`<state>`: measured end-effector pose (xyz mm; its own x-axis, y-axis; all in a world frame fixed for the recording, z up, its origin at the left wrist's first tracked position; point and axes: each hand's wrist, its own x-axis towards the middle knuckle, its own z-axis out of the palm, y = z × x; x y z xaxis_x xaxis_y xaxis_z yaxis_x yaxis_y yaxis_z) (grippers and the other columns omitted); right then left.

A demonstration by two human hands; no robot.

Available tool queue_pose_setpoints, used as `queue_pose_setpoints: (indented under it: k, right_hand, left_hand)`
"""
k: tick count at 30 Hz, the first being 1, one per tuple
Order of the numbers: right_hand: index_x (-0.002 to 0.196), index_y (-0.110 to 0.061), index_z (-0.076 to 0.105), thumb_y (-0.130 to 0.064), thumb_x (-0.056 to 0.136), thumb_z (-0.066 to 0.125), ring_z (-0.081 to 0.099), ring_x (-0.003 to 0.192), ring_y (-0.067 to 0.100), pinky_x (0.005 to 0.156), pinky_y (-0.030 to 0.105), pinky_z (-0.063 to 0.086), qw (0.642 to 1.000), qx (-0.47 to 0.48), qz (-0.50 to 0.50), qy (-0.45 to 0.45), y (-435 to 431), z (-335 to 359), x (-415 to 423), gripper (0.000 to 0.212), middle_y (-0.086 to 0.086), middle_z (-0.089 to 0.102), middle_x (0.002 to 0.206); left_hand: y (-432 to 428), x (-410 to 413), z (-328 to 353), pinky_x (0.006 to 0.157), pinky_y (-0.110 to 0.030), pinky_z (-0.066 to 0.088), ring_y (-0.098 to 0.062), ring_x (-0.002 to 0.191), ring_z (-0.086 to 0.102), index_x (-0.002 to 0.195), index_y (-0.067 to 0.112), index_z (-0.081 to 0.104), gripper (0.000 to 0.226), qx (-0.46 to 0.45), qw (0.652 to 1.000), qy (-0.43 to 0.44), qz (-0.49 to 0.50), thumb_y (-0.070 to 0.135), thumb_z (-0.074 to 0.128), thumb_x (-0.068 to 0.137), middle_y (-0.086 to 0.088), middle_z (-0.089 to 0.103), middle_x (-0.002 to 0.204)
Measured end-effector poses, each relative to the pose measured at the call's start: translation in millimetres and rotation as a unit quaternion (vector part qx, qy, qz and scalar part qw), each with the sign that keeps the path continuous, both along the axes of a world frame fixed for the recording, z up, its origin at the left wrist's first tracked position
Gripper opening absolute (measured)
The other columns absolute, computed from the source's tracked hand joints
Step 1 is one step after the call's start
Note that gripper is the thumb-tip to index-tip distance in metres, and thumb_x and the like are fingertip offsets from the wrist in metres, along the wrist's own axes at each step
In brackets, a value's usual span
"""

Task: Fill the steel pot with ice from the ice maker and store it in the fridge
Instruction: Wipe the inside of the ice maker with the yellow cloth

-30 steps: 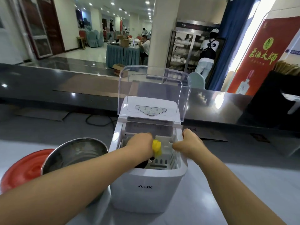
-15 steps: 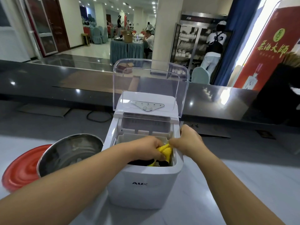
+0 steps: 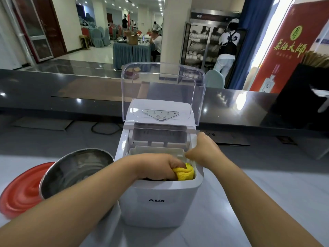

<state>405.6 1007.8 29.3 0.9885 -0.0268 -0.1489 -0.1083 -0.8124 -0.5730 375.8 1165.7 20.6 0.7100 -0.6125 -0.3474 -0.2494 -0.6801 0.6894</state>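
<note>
A white ice maker (image 3: 158, 202) stands in front of me on the grey counter, its clear lid (image 3: 162, 90) raised upright. My left hand (image 3: 160, 165) reaches into its open top and grips a yellow cloth (image 3: 184, 173). My right hand (image 3: 204, 150) rests on the right rim of the opening, fingers curled; whether it holds anything is hidden. The steel pot (image 3: 74, 172) stands just left of the machine, touching it, and looks empty inside. No ice is visible.
A red lid (image 3: 23, 191) lies left of the pot. Behind the machine runs a raised dark glossy counter (image 3: 53, 90), with a black cable (image 3: 105, 127) below it. A black box (image 3: 300, 97) stands at far right. People and a dish cabinet are in the background.
My left hand has pushed the yellow cloth lower and toward the right front corner of the opening. My right hand moved from the cloth to the right rim. The view shifted downward slightly.
</note>
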Motion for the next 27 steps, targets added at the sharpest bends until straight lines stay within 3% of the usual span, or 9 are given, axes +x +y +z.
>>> queue_pose_setpoints:
  k: [3, 6, 10, 13, 15, 18, 21, 23, 27]
  right_hand:
    - [0.099, -0.019, 0.039, -0.018, 0.078, 0.073, 0.05, 0.079, 0.016, 0.066, 0.03, 0.045, 1.0, 0.002, -0.007, 0.005, 1, 0, -1, 0.04, -0.004, 0.045, 0.081]
    - [0.097, -0.017, 0.041, -0.018, 0.078, 0.07, 0.051, 0.082, 0.019, 0.064, 0.03, 0.044, 1.0, 0.001, -0.016, 0.008, 1, 0, -1, 0.035, -0.001, 0.047, 0.083]
    - [0.096, -0.015, 0.042, -0.016, 0.078, 0.069, 0.047, 0.071, 0.014, 0.054, 0.026, 0.038, 1.0, -0.002, -0.016, 0.005, 2, 2, -3, 0.033, 0.0, 0.046, 0.082]
    - [0.096, -0.015, 0.041, -0.015, 0.079, 0.068, 0.046, 0.069, 0.011, 0.052, 0.025, 0.037, 1.0, 0.006, -0.015, 0.009, 3, 2, -4, 0.032, 0.0, 0.046, 0.082]
    - [0.098, -0.016, 0.041, -0.015, 0.079, 0.069, 0.047, 0.07, 0.012, 0.055, 0.025, 0.039, 1.0, 0.017, -0.015, 0.018, 2, 2, -5, 0.034, 0.0, 0.047, 0.083]
    - [0.099, -0.016, 0.041, -0.017, 0.08, 0.07, 0.048, 0.07, 0.012, 0.057, 0.026, 0.041, 0.999, 0.021, -0.01, 0.023, 2, 4, -5, 0.035, 0.0, 0.048, 0.084]
    - [0.098, -0.016, 0.039, -0.016, 0.081, 0.069, 0.045, 0.069, 0.011, 0.052, 0.024, 0.037, 0.999, 0.022, -0.005, 0.025, 1, 6, -7, 0.034, 0.0, 0.045, 0.082]
    - [0.098, -0.016, 0.039, -0.016, 0.081, 0.068, 0.045, 0.068, 0.012, 0.05, 0.024, 0.036, 0.999, 0.022, -0.004, 0.026, 1, 6, -8, 0.033, 0.0, 0.045, 0.083]
    - [0.098, -0.015, 0.038, -0.016, 0.081, 0.069, 0.048, 0.068, 0.014, 0.048, 0.025, 0.041, 0.999, 0.016, -0.004, 0.029, 1, 6, -5, 0.035, 0.002, 0.046, 0.084]
  left_hand:
    - [9, 2, 7, 0.079, -0.036, 0.053, -0.015, 0.08, 0.059, 0.102, 0.032, 0.063, 0.027, 0.04, 0.999, -0.001, -0.019, 0.013, 0.05, 0.087, -0.002, 0.068, 0.097]
    - [20, 3, 17, 0.067, -0.028, 0.047, -0.013, 0.072, 0.054, 0.109, 0.03, 0.062, 0.043, 0.097, 0.995, -0.012, -0.031, 0.002, 0.044, 0.082, 0.005, 0.064, 0.086]
    - [37, 1, 24, 0.066, -0.027, 0.042, -0.014, 0.07, 0.049, 0.087, 0.034, 0.055, 0.038, 0.171, 0.981, -0.065, -0.071, -0.001, 0.043, 0.083, 0.009, 0.054, 0.077]
    - [53, 0, 30, 0.068, -0.032, 0.041, -0.019, 0.074, 0.046, 0.087, 0.024, 0.055, 0.031, 0.238, 0.956, -0.122, -0.117, -0.003, 0.043, 0.08, 0.0, 0.054, 0.083]
    - [59, 0, 35, 0.067, -0.034, 0.043, -0.02, 0.073, 0.046, 0.078, 0.029, 0.048, 0.033, 0.264, 0.943, -0.152, -0.137, -0.003, 0.044, 0.079, -0.002, 0.054, 0.084]
    - [58, -2, 36, 0.065, -0.033, 0.038, -0.021, 0.073, 0.043, 0.079, 0.023, 0.049, 0.026, 0.282, 0.937, -0.147, -0.143, -0.002, 0.045, 0.081, -0.004, 0.051, 0.082]
    - [50, -4, 30, 0.068, -0.033, 0.04, -0.021, 0.077, 0.046, 0.089, 0.03, 0.05, 0.029, 0.258, 0.958, -0.068, -0.104, 0.003, 0.042, 0.082, -0.003, 0.051, 0.086]
    - [47, -4, 26, 0.068, -0.034, 0.044, -0.02, 0.076, 0.05, 0.099, 0.035, 0.056, 0.036, 0.191, 0.98, 0.017, -0.05, 0.006, 0.043, 0.082, -0.003, 0.055, 0.088]
    - [29, -3, 19, 0.063, -0.029, 0.04, -0.018, 0.073, 0.048, 0.104, 0.02, 0.064, 0.032, 0.07, 0.992, 0.103, -0.014, 0.005, 0.045, 0.083, -0.004, 0.054, 0.085]
